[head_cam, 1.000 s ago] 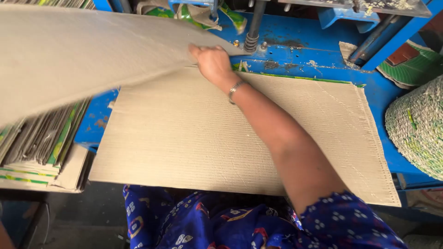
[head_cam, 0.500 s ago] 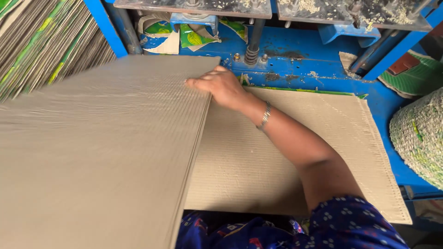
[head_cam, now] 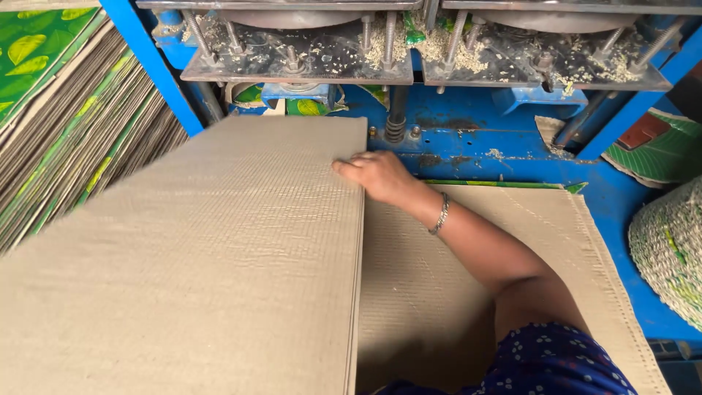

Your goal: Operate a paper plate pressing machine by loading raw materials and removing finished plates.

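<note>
My right hand (head_cam: pixel 374 175), with a metal bracelet (head_cam: pixel 440 215) on the wrist, grips the right edge of a large grey-brown corrugated cardboard sheet (head_cam: pixel 205 256) near its far corner. That sheet is raised and covers the left half of the view, its far edge reaching toward the blue press (head_cam: pixel 468 139). Under my forearm a second cardboard sheet (head_cam: pixel 453 292) lies flat on the blue machine table, a green printed edge showing along its far side. My left hand is out of sight.
A leaning stack of sheets with green leaf print (head_cam: pixel 66 132) stands at the left behind a blue frame post (head_cam: pixel 146 66). Dusty press plates with bolts and springs (head_cam: pixel 292 51) hang above. A round woven pile (head_cam: pixel 669 249) and green printed offcuts (head_cam: pixel 658 153) lie at the right.
The big sheet has come down from its lifted, tilted position and slid forward toward the press. My right hand kept hold of its edge and moved with it.
</note>
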